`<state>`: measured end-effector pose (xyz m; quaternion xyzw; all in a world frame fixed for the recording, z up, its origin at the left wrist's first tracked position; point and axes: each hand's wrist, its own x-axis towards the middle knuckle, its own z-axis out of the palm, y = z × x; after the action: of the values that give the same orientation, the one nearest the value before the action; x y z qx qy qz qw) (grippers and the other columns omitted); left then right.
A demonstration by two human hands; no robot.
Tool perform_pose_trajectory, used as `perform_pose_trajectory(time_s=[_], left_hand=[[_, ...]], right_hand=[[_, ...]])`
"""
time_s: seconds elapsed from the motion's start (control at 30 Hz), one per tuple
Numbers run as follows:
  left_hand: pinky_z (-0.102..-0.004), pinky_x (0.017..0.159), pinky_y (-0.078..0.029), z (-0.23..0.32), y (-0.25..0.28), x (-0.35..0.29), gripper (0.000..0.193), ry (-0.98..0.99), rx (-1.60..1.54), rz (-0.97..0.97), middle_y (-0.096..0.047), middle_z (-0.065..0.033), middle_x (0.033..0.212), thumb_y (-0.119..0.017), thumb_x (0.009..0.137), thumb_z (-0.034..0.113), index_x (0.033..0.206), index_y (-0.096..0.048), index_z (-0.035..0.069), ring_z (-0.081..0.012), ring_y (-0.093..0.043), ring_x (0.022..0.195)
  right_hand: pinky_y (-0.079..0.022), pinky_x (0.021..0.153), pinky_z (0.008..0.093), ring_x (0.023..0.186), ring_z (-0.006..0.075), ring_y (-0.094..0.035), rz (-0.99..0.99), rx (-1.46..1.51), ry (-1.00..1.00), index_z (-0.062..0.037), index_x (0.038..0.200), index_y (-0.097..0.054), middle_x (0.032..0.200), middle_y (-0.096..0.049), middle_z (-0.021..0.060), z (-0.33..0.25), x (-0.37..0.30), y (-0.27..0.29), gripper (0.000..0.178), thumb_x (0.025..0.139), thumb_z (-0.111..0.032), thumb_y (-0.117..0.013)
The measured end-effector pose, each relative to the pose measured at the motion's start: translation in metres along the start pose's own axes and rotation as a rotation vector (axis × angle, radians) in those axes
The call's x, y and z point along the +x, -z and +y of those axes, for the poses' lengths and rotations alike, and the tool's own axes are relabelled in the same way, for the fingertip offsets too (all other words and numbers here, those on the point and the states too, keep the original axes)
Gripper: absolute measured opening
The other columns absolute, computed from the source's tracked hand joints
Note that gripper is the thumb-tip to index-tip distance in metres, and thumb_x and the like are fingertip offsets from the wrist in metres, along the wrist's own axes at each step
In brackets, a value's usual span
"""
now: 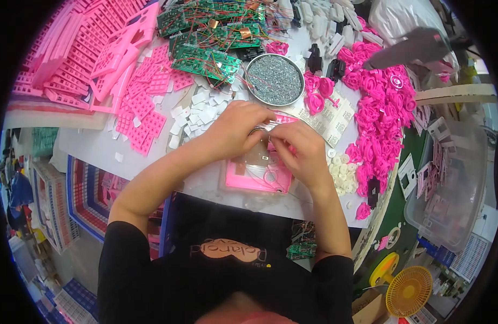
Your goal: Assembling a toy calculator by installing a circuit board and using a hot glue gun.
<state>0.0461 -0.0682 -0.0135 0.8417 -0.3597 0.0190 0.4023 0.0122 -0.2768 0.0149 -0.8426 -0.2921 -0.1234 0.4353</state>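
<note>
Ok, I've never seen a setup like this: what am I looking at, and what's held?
There's no machine, just a person's bare hands, seen from above by a head-worn fisheye camera, so edges bend. The left hand and right hand meet over a pink casing; what their fingertips pinch is too small to tell. Around them on the table lie green circuit boards, pink keypads, white pieces and a round dish of small grey bits.
</note>
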Motion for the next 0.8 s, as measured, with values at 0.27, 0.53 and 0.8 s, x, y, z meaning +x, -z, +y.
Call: perform_pose_trajectory(time_s=[0.27, 0.53, 0.8], left_hand=[[-0.0412, 0.092, -0.044, 0.000, 0.005, 0.004, 0.025, 0.204, -0.274, 0.080, -0.069, -0.0094, 0.097, -0.069, 0.083, 0.009, 0.108, -0.069, 0.005, -0.0278, -0.063, 0.098], [-0.0435, 0.093, -0.035, 0.004, 0.001, 0.003, 0.007, 0.012, 0.114, 0.028, -0.063, -0.0024, 0.086, -0.071, 0.084, 0.016, 0.089, -0.067, 0.012, -0.0221, -0.058, 0.091], [-0.0451, 0.090, -0.037, 0.003, -0.017, 0.012, 0.010, -0.248, 0.339, -0.009, -0.059, -0.0035, 0.091, -0.069, 0.078, 0.017, 0.083, -0.063, 0.011, -0.0232, -0.056, 0.093]], right_hand=[[-0.052, 0.068, 0.0377, 0.079, 0.0272, -0.063, -0.007, -0.334, -0.055, -0.0069, 0.089, -0.069, 0.085, -0.066, 0.0079, 0.009, -0.003, 0.005, 0.015, 0.075, -0.007, -0.074], [-0.053, 0.067, 0.0410, 0.081, 0.0289, -0.062, -0.293, -0.512, -0.200, -0.0038, 0.078, -0.064, 0.082, -0.063, 0.0097, -0.012, -0.001, -0.003, 0.010, 0.077, -0.010, -0.071], [-0.052, 0.064, 0.0418, 0.078, 0.0297, -0.061, -0.214, -0.345, -0.276, -0.0042, 0.080, -0.063, 0.079, -0.061, 0.0100, -0.022, -0.027, -0.008, 0.011, 0.079, -0.012, -0.071]])
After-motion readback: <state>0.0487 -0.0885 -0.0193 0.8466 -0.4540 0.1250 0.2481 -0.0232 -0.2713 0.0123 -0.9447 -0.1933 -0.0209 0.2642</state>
